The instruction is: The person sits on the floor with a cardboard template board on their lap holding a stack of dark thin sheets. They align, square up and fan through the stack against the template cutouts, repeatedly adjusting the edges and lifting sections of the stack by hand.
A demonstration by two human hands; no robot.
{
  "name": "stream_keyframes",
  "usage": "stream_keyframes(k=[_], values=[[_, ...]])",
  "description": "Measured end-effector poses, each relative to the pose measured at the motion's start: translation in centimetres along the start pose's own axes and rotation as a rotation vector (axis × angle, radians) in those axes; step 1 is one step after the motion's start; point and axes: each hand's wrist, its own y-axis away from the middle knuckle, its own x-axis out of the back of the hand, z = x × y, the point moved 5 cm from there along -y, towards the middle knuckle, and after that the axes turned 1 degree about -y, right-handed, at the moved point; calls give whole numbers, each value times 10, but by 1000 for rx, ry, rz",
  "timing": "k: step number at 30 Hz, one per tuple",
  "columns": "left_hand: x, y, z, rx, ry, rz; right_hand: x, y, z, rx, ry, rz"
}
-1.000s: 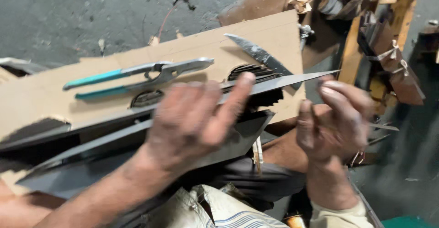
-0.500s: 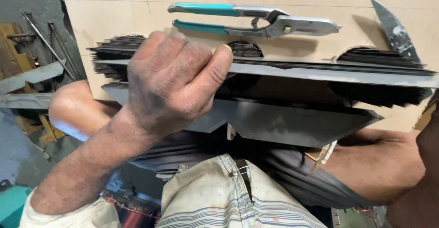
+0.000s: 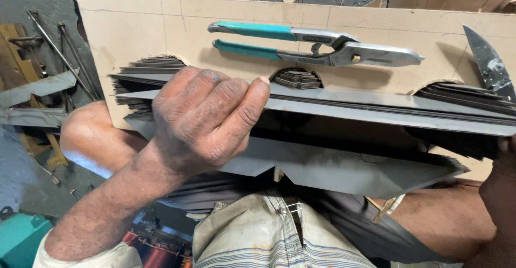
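Since a half-second ago, your left hand [image 3: 207, 120] has barely shifted, fingers curled tight over the stack of long grey sheet-metal strips [image 3: 376, 112] at centre frame. Your right hand [image 3: 500, 203] shows only at the lower right edge; its grip cannot be told. Above the strips, teal-handled steel tin snips [image 3: 317, 45] lie on the tan cardboard panel [image 3: 134, 26].

Matt grey metal sheets [image 3: 376, 109], rough brown board [image 3: 161, 26], shiny steel snips [image 3: 344, 50].

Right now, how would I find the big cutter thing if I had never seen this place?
Find the wide tan board resting across the person's lap. Near its top edge, above the stack of thin grey metal sheets gripped by the left hand, lie the teal-handled metal snips. Nothing else there has bright teal grips; the dark pointed blade at the board's right end has none.
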Motion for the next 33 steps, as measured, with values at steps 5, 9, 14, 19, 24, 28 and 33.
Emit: stream_keyframes(k=[5,9,14,19,24,28,33], values=[[-6,9,-1,9,11,-12,4,1,-2,-12,-8,-1],[-13,19,-3,22,13,-25,6,0,-3,-16,-12,-11],[-20,21,-6,-17,-24,6,8,-3,-6,-39,-21,-26],[-6,25,-13,-105,183,149,15,-6,-10,-71,-29,-45],[2,38,-18,-81,78,129,17,-11,-13,-86,-26,-62],[4,49,-20,-63,32,67,15,-17,-17,-76,1,-62],[5,60,-21,-32,-25,-2,6,-26,-22,35,73,-15]])
